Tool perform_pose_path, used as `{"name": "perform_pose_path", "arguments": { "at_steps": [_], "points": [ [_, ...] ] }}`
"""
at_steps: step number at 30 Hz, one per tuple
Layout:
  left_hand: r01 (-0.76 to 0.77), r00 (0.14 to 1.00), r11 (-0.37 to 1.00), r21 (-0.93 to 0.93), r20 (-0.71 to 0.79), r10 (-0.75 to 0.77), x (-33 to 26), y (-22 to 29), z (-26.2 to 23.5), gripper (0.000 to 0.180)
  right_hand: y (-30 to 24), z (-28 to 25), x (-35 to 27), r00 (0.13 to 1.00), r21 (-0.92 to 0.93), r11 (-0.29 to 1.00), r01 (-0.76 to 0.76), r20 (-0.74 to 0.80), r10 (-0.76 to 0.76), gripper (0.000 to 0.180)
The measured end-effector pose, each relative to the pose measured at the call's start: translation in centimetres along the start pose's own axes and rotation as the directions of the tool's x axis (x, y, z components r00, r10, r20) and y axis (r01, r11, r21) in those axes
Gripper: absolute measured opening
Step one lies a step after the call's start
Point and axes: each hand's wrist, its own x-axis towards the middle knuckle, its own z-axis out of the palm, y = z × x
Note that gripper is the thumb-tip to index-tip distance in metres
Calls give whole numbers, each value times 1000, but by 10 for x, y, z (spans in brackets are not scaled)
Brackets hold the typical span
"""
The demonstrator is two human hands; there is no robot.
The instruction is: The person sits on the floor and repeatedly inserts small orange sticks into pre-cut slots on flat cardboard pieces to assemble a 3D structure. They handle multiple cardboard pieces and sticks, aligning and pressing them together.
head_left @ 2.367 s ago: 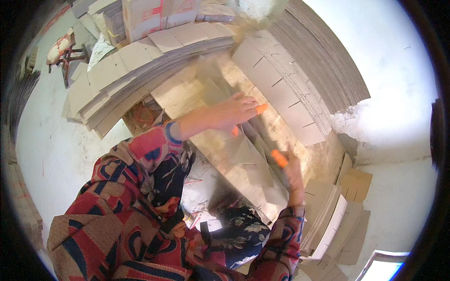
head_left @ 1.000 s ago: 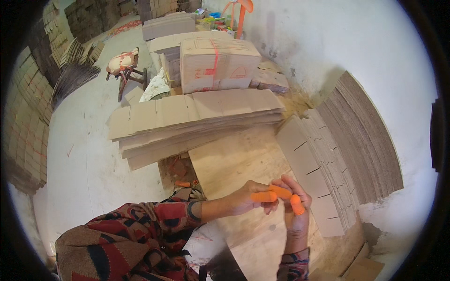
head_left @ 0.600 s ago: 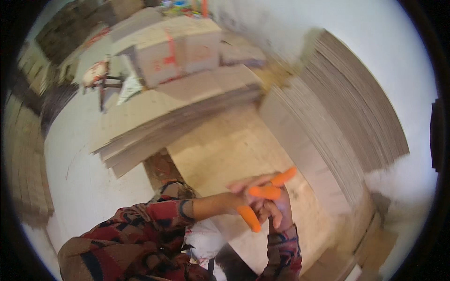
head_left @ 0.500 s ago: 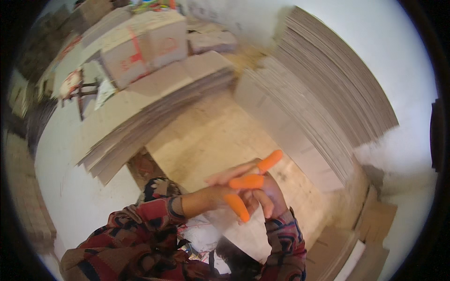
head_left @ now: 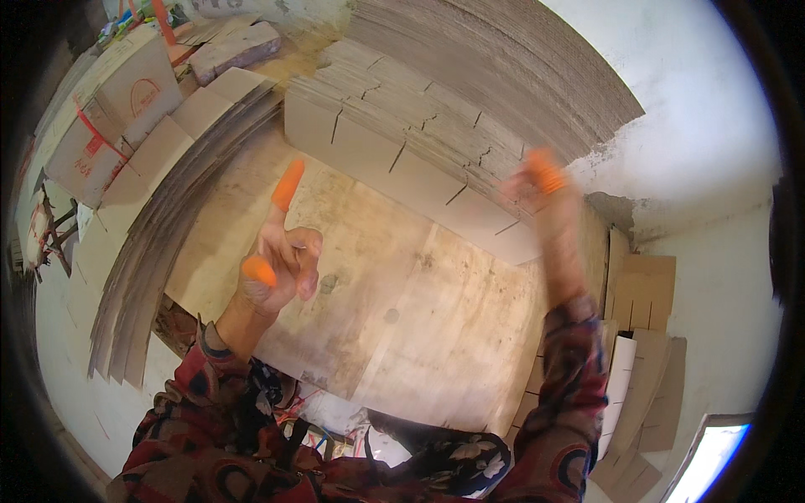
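My left hand (head_left: 281,260) is raised above the wooden table board (head_left: 377,277), left of its middle, and holds nothing. Orange finger covers sit on its thumb and its outstretched index finger, while the other fingers bend loosely. Farther right, my right hand (head_left: 541,184) is smeared by motion and also shows orange at the fingers. It is at the right end of a stack of slotted cardboard sheets (head_left: 402,151) standing along the board's far edge; whether it touches them, I cannot tell.
Another pile of flat cardboard (head_left: 159,201) lies along the left, with a taped carton (head_left: 109,126) on it. Taller sheets (head_left: 503,67) stand at the back against the white wall (head_left: 704,201). Cardboard pieces (head_left: 650,293) lean at the right. Dark floral cloth (head_left: 453,453) shows below.
My hands were together over the board and have parted. The left moved left; the right swung right and away toward the slotted cardboard. The view has also turned to the right.
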Motion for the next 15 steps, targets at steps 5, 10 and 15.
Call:
{"name": "perform_pose_path", "arguments": {
  "at_steps": [5,10,15],
  "points": [
    [140,987,983,122,-96,-129,3,-17,-13,120,-25,-165,113,759,183,974,136,-651,16,90],
    [171,975,954,245,-179,-129,-1,-10,-16,115,-29,-157,139,900,269,963,-2,-418,119,118],
    [251,963,894,370,-185,-194,16,-12,-16,110,-47,-166,135,864,337,934,120,-499,69,109]
  ]
}}
